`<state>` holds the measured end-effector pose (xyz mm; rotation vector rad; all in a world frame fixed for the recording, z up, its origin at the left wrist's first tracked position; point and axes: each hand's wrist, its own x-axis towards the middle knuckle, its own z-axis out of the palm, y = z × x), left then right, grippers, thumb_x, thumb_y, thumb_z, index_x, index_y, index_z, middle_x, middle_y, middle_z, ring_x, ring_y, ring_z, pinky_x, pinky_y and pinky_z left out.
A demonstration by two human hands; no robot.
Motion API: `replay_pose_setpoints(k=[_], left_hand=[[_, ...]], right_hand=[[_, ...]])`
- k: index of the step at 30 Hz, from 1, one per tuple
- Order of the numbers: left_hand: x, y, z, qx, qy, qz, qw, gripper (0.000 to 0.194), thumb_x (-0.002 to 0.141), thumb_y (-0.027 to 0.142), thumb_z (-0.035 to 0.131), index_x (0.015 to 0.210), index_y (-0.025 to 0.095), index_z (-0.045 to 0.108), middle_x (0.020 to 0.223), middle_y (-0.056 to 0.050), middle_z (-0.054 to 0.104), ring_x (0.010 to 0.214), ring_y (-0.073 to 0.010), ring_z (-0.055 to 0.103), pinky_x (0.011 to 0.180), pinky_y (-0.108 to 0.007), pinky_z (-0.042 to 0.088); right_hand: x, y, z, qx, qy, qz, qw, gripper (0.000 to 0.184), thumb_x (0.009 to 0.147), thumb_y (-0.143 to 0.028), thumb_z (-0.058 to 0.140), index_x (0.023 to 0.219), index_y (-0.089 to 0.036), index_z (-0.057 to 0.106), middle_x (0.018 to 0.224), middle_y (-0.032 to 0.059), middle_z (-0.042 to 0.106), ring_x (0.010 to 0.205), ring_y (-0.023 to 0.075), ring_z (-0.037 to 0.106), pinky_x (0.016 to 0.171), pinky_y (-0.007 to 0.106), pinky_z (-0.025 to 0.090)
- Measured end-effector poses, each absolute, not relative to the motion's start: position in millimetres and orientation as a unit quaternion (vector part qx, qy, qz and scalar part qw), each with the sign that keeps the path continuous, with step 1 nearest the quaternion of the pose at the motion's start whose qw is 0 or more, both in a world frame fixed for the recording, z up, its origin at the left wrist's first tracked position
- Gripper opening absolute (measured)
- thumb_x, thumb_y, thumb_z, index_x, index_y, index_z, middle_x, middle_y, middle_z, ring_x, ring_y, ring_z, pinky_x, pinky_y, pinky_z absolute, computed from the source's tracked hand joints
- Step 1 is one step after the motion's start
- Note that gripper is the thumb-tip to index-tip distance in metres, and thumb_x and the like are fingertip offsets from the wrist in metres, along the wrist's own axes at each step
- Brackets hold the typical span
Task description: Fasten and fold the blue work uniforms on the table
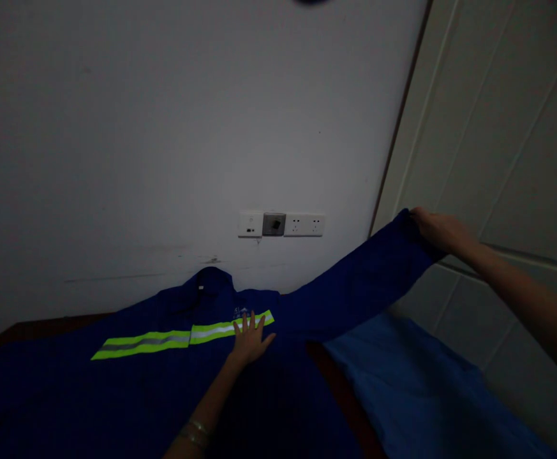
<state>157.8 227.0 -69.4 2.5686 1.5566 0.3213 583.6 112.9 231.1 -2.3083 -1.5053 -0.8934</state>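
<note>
A dark blue work jacket (139, 382) with a yellow-green and silver reflective stripe (163, 339) lies spread on a dark wooden surface. My left hand (249, 341) rests flat on the jacket's chest just below the stripe, fingers spread. My right hand (438, 229) is closed on the end of the jacket's sleeve (355, 287), holding it stretched out and raised to the right, near the door.
A white wall with a row of sockets and a switch (281, 224) stands right behind the jacket. A pale panelled door (498, 127) fills the right side. A lighter blue cloth (416, 389) lies at lower right, beside the wooden edge (340, 389).
</note>
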Motion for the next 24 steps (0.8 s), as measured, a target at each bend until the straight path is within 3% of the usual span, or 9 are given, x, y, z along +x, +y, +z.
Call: replay_pose_setpoints(k=[3,17,24], left_hand=[[159,226,-71,0.849,0.518,0.095,0.044,0.071,0.082,0.064,0.023,0.140,0.023,0.028,0.147,-0.014,0.021,0.134,-0.0401,0.012,0.100,-0.064,0.007],[158,225,-67,0.850,0.516,0.096,0.047,0.087,0.074,0.076,0.021,0.142,0.021,0.023,0.147,-0.016,0.019,0.132,-0.0429,0.012,0.099,-0.064,0.009],[158,225,-69,0.851,0.515,0.097,0.039,0.084,0.076,0.074,0.023,0.140,0.021,0.027,0.146,-0.016,0.023,0.133,-0.0416,0.012,0.100,-0.063,0.008]], right_hand=[[605,107,227,-0.813,-0.475,-0.323,0.098,0.037,0.094,-0.028,0.031,0.126,-0.012,0.040,0.100,0.0260,0.061,0.074,0.0215,0.058,0.058,0.032,0.024],[626,110,208,-0.846,-0.429,-0.309,0.069,0.038,0.092,-0.022,0.034,0.129,-0.018,0.039,0.099,0.0239,0.061,0.074,0.0226,0.057,0.058,0.034,0.024],[623,123,183,-0.813,-0.474,-0.339,0.014,0.032,0.092,-0.019,0.030,0.117,-0.012,0.049,0.100,0.0226,0.056,0.082,0.0245,0.055,0.061,0.036,0.027]])
